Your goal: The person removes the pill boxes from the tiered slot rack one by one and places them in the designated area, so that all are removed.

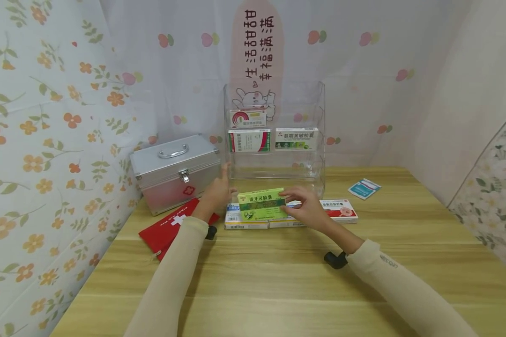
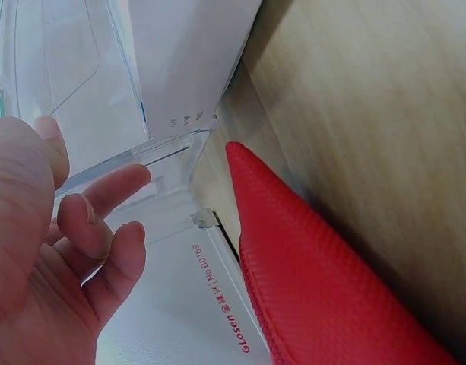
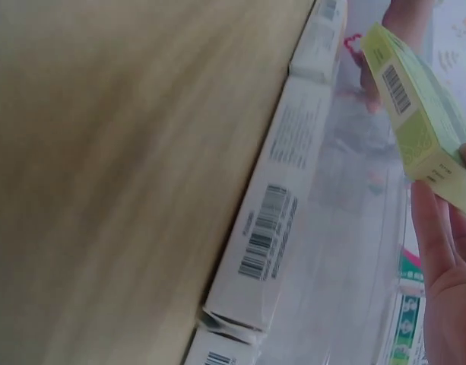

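A: Holding the green box [image 1: 262,204] is the right hand [image 1: 307,207], yes? Fingers along its right end, thumb under?

B: Yes. In the right wrist view the green box [image 3: 419,114] lies against the fingers [image 3: 438,228], barcode end showing, so that hand grips it. The box is lifted just above the white boxes [image 1: 246,220] lying in a row on the table [image 1: 278,281], right in front of the clear rack [image 1: 274,135].

A: And the left hand [image 1: 219,189]?

B: It is at the box's left end, by the rack's lower left corner. The left wrist view shows the left hand [image 2: 58,258] with fingers loosely spread and relaxed, holding nothing, close to the rack's clear edge [image 2: 156,152]. Whether a fingertip touches the green box I cannot tell.

A: What is around them?

B: A red-and-white box [image 1: 340,209] lies at the right end of the row. Three more boxes stand on the rack's shelves: a red one [image 1: 248,118] up top, a green-edged one [image 1: 249,140] and a white one [image 1: 297,138] beneath it. Left of the rack sits a silver case [image 1: 174,171] with a handle and latch, and in front of it a red pouch [image 1: 168,227] with a white cross, touching the left forearm. The left wrist view has that pouch [image 2: 324,274] beside the case [image 2: 179,304]. A blue sachet [image 1: 364,188] lies well off to the right.
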`<state>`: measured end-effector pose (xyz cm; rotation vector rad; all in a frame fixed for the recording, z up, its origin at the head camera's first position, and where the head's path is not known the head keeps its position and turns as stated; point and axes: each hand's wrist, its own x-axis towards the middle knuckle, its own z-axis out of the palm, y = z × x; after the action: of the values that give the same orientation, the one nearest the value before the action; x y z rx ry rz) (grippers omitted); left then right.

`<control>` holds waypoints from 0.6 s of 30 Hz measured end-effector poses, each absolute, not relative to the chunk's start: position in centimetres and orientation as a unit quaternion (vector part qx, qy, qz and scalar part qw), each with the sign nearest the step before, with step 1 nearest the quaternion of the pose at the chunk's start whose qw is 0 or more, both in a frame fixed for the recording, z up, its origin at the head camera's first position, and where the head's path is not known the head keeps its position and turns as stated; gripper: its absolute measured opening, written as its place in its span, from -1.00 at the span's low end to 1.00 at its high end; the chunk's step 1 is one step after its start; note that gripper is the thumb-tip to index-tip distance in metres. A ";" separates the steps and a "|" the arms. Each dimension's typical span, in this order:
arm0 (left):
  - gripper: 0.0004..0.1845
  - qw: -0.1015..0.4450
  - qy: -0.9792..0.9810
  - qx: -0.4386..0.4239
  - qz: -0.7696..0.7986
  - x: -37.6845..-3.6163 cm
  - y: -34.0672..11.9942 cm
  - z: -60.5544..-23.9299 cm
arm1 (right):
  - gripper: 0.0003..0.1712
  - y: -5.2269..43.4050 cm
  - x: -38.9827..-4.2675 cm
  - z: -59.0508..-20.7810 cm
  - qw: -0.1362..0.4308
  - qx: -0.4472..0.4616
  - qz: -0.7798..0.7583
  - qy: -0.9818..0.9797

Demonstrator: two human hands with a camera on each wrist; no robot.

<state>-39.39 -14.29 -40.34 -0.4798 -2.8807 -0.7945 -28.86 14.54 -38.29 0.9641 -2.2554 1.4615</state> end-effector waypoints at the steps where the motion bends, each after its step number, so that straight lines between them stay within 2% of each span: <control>1: 0.01 0.059 -0.951 -0.158 -0.260 -39.4 -14.3 -40.4 | -0.64 14.5 -28.7 -38.4 0.136 0.334 0.510 -0.781; 8: 0.00 0.060 -0.950 -0.168 -0.258 -39.5 -14.2 -40.4 | -0.60 15.0 -29.1 -40.8 0.075 0.310 0.541 -0.778; 18: 0.00 0.069 -0.952 -0.156 -0.253 -39.3 -14.9 -40.2 | -0.60 14.2 -27.5 -41.6 -0.018 0.256 0.575 -0.777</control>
<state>-39.27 -14.91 -40.23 -0.4705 -2.8666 -0.7616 -27.54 14.20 -41.59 0.8146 -2.4696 1.8266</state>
